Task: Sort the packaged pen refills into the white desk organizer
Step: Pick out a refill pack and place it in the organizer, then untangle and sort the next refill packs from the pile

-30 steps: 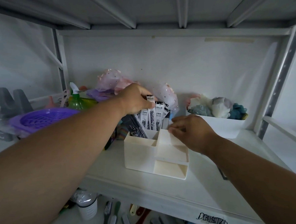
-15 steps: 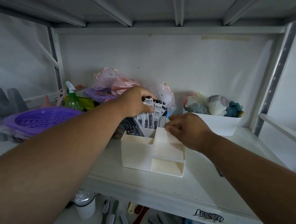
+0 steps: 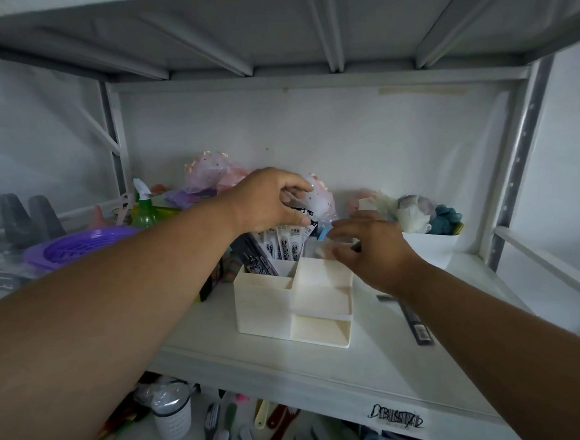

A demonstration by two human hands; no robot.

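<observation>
The left hand (image 3: 266,201) is pinching the tops of the pen refill packs (image 3: 285,246) standing in the white desk organizer (image 3: 294,302). The right hand (image 3: 373,248) is hovering with loose fingers, holding nothing.

matt plastic organizer (image 3: 270,298), glossy refill packets (image 3: 285,246)

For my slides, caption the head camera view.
Left hand grips packaged refills standing in the white organizer; right hand hovers beside.
</observation>
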